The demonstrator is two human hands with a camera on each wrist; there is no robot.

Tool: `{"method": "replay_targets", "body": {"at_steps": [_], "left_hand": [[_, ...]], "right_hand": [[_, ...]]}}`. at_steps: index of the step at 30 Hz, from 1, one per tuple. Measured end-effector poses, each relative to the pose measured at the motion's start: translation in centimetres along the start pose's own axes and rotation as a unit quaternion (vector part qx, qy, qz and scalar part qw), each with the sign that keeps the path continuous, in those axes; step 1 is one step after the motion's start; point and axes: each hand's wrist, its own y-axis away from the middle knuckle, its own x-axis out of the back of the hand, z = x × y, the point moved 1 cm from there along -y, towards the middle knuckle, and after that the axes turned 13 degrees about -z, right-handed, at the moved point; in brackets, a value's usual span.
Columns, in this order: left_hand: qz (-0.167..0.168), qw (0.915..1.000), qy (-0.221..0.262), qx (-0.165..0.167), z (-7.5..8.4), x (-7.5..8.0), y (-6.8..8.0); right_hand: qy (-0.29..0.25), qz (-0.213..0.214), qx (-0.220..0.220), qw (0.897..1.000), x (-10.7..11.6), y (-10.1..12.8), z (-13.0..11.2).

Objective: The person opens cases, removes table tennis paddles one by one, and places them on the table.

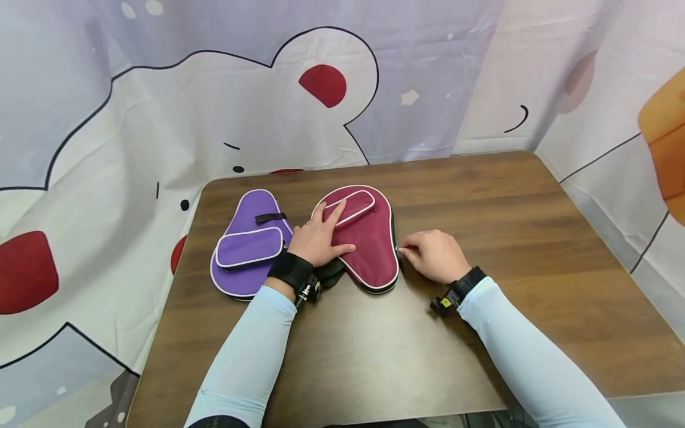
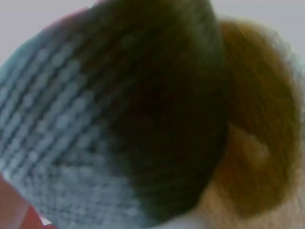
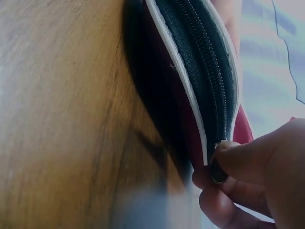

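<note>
A dark red table tennis racket case (image 1: 369, 249) with white piping and a small front pocket lies on the table. My left hand (image 1: 316, 242) rests on its left side, fingers and thumb spread over the cloth. At the case's right edge, my right hand (image 1: 436, 255) pinches a zipper pull (image 3: 218, 172) between thumb and fingers. The right wrist view shows the black zipper (image 3: 209, 57) with its teeth meshed above the pull. Dark ribbed fabric (image 2: 95, 119), blurred and very close, blocks most of the left wrist view.
Left of the red case lies a purple case (image 1: 248, 246) of similar shape, with a pocket and a black strap (image 1: 270, 217). Black material (image 1: 330, 273) sticks out below my left hand. A wood-grain table (image 1: 508, 238) carries everything, and a printed curtain (image 1: 214, 119) hangs behind.
</note>
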Motion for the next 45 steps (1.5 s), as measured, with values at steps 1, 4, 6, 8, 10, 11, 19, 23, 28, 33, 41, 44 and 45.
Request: {"method": "replay_targets", "body": {"at_steps": [1,4,6,8,10,11,19,23,28,33,41,44,45], "left_hand": [[0.004,1.0,-0.003,0.001,-0.1,0.1,-0.1],[0.014,0.9998,-0.012,0.009,-0.2,0.5,-0.2],[0.015,0.9996,-0.018,0.017,-0.3,0.6,-0.2],[0.013,0.9995,-0.02,0.022,-0.3,0.7,-0.2],[0.008,0.9994,-0.02,0.025,-0.4,0.8,-0.1],[0.005,0.9995,-0.02,0.025,-0.4,0.8,-0.1],[-0.011,0.9997,-0.014,0.018,-0.3,0.5,0.1],[-0.019,0.9997,-0.002,0.017,-0.4,0.4,0.0],[-0.043,0.9989,0.014,0.011,-0.5,0.2,0.0],[-0.041,0.999,0.016,-0.004,-1.0,0.0,-0.3],[-0.025,0.9996,0.01,-0.012,-1.6,0.6,-1.7],[-0.021,0.9997,0.004,-0.008,-1.8,1.3,-1.9],[-0.019,0.9998,0.002,-0.007,-1.9,1.5,-2.0]], "right_hand": [[-0.001,0.0,-0.001,1.0,0.1,-0.1,0.0],[-0.005,0.0,-0.002,1.0,0.2,-0.3,0.0],[-0.009,0.0,0.0,1.0,0.2,-0.5,-0.1],[-0.009,0.001,0.002,1.0,0.1,-0.5,-0.1],[-0.011,0.0,0.005,1.0,0.0,-0.6,-0.2],[-0.013,-0.001,0.006,1.0,-0.1,-0.6,-0.2],[-0.022,-0.009,0.011,1.0,-0.7,-0.2,-0.1],[-0.026,-0.009,0.011,1.0,-1.0,0.1,-0.2],[-0.035,-0.027,0.017,0.999,-1.3,0.4,-0.3],[-0.038,-0.04,0.034,0.998,-1.3,0.2,-0.2],[-0.031,-0.04,0.038,0.998,-0.9,-0.9,0.3],[-0.032,-0.036,0.039,0.998,-0.5,-1.3,0.3],[-0.032,-0.033,0.04,0.998,-0.4,-1.5,0.3]]}}
